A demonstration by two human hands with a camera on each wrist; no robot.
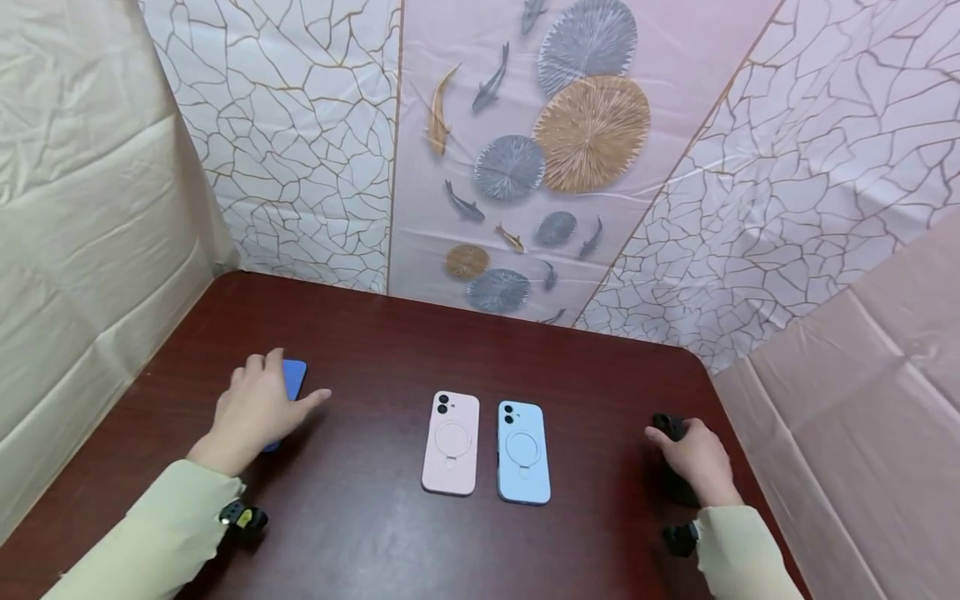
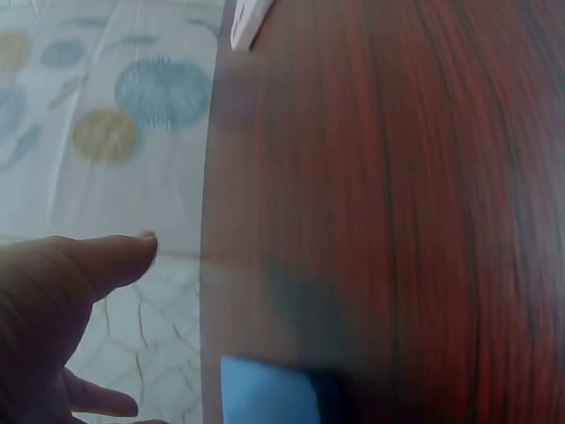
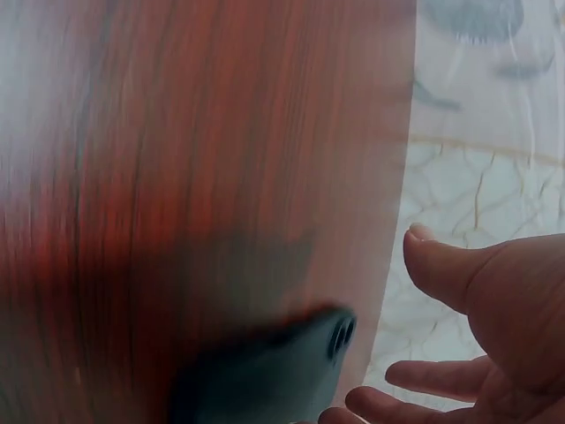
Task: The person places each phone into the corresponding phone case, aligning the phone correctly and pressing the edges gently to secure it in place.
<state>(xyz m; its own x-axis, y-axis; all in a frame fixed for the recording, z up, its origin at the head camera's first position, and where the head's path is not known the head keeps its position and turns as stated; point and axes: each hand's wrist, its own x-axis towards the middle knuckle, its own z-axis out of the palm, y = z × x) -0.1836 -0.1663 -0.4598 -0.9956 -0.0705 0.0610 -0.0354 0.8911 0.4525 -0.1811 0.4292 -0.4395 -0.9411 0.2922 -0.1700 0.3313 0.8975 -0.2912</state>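
Observation:
My left hand (image 1: 255, 408) is spread over a blue phone (image 1: 295, 377) at the table's left side, covering much of it. Its thumb sticks out to the right; the left wrist view shows a gap between that thumb and the blue phone (image 2: 269, 393). On the right side, my right hand (image 1: 701, 462) hovers at a black phone (image 1: 667, 427), partly hiding it. In the right wrist view the thumb and loosely bent fingers are apart, with the black phone (image 3: 265, 380) lying beyond them. Whether any fingertip touches either phone cannot be made out.
Between the hands, a pink phone (image 1: 453, 467) and a light blue phone (image 1: 522, 483) lie side by side, backs up, each with a ring on its back. The dark red wooden table (image 1: 360, 533) is bordered by a patterned curtain (image 1: 300, 167) behind and cloth at both sides.

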